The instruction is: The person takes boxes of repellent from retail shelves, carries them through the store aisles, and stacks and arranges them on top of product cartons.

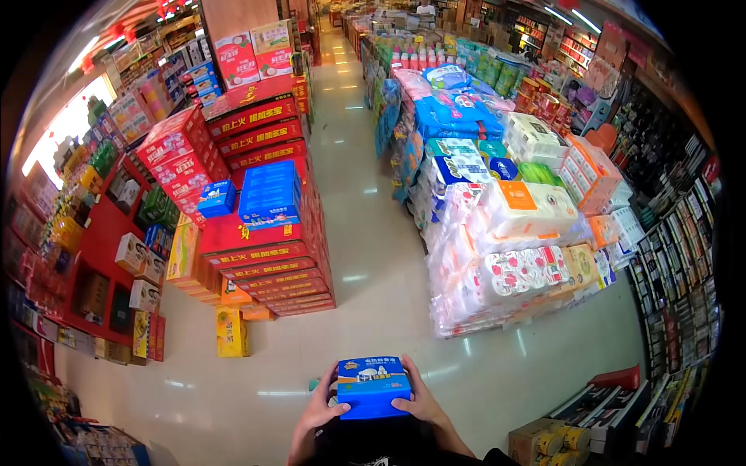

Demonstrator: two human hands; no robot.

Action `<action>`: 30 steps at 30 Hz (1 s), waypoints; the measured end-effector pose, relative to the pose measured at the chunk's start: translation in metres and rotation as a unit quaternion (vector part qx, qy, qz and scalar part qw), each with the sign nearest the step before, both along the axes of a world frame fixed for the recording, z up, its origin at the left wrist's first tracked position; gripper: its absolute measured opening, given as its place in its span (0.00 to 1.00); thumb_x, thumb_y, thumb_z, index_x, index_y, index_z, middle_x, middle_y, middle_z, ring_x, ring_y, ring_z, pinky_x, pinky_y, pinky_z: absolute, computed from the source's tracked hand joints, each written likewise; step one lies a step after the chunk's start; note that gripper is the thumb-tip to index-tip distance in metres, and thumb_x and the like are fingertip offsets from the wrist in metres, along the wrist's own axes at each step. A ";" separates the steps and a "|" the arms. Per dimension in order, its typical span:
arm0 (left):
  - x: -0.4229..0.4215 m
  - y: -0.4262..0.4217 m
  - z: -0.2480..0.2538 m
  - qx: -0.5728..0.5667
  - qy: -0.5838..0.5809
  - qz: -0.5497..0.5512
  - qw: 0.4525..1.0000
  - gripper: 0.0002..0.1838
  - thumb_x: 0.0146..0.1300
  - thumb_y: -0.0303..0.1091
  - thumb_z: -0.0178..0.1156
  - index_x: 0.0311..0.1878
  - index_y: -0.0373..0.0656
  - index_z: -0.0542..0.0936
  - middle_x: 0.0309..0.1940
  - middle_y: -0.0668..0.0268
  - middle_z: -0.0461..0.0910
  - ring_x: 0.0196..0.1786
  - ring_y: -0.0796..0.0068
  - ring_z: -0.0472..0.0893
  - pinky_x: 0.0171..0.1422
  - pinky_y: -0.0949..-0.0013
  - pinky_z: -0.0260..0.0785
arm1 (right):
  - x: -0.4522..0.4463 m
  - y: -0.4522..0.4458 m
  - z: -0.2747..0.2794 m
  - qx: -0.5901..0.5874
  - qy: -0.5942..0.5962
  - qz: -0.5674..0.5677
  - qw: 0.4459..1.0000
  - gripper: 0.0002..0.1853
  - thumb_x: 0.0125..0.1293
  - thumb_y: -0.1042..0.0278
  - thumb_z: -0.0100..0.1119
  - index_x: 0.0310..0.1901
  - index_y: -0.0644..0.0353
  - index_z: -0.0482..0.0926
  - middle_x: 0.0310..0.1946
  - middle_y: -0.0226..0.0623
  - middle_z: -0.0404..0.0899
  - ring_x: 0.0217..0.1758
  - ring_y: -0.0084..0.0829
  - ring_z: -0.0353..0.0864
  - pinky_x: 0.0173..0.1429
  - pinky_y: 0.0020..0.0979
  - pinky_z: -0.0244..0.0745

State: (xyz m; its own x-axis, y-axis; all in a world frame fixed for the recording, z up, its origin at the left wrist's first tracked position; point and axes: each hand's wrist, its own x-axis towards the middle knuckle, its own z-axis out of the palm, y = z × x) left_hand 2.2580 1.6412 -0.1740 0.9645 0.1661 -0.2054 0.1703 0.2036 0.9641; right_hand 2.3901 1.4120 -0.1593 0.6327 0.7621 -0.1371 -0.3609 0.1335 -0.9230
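Held in front of my body at the bottom middle is a blue cardboard box (374, 398) with white and yellow print on its upper face. My left hand (321, 405) grips its left side, thumb on the near edge. On the right side, my right hand (420, 398) holds it the same way, with fingers along the edge. Ahead and to the left, a similar small blue box (217, 199) and a larger blue carton (270, 194) sit on top of a stack of red drink cartons (268, 260).
Packs of tissue rolls (524, 268) are piled on the right of the tiled aisle (350, 171). A yellow box (232, 332) stands on the floor by the red stack. Red shelving (101, 233) lines the left, and racks of small goods (676, 256) the right.
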 end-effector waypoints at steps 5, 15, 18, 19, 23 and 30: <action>-0.005 0.028 0.004 0.007 -0.010 -0.011 1.000 0.63 0.44 0.51 0.75 0.77 0.43 0.46 0.72 0.52 0.53 0.75 0.54 0.54 0.70 0.48 0.57 | -0.003 0.031 0.019 0.016 -0.005 0.001 1.000 0.62 0.51 0.64 0.76 0.76 0.55 0.36 0.72 0.43 0.47 0.76 0.40 0.50 0.76 0.40 0.49; -0.010 0.069 0.016 0.048 -0.070 -0.005 0.996 0.64 0.43 0.50 0.76 0.77 0.42 0.45 0.68 0.55 0.49 0.75 0.52 0.51 0.72 0.46 0.56 | -0.011 0.075 0.004 0.017 -0.098 -0.007 0.995 0.69 0.49 0.60 0.79 0.76 0.51 0.27 0.71 0.45 0.44 0.75 0.45 0.50 0.74 0.44 0.55; -0.016 0.082 0.013 0.044 -0.069 -0.022 0.996 0.64 0.43 0.49 0.76 0.77 0.43 0.45 0.68 0.55 0.49 0.75 0.53 0.51 0.72 0.45 0.56 | -0.014 0.084 0.004 0.008 -0.102 -0.004 0.995 0.70 0.47 0.61 0.80 0.76 0.52 0.26 0.70 0.45 0.43 0.76 0.47 0.46 0.72 0.48 0.57; -0.019 0.087 0.012 0.043 -0.066 -0.028 0.997 0.64 0.43 0.48 0.76 0.77 0.43 0.44 0.68 0.55 0.49 0.75 0.53 0.51 0.72 0.45 0.56 | -0.015 0.088 0.005 0.003 -0.102 0.002 0.995 0.70 0.47 0.61 0.80 0.76 0.53 0.26 0.70 0.46 0.43 0.77 0.48 0.44 0.72 0.50 0.58; -0.034 0.109 0.007 0.046 -0.058 -0.040 0.996 0.65 0.42 0.48 0.78 0.78 0.46 0.44 0.69 0.55 0.48 0.75 0.53 0.51 0.73 0.44 0.54 | -0.018 0.107 0.005 0.009 -0.124 0.029 0.992 0.71 0.47 0.61 0.80 0.76 0.52 0.25 0.71 0.46 0.41 0.77 0.48 0.43 0.71 0.50 0.59; -0.060 0.145 0.006 0.055 -0.077 -0.012 0.995 0.69 0.39 0.48 0.80 0.78 0.46 0.42 0.69 0.56 0.47 0.75 0.53 0.49 0.75 0.45 0.52 | -0.033 0.151 -0.001 0.010 -0.171 0.053 0.984 0.71 0.46 0.59 0.80 0.76 0.51 0.25 0.73 0.46 0.39 0.78 0.49 0.42 0.71 0.51 0.58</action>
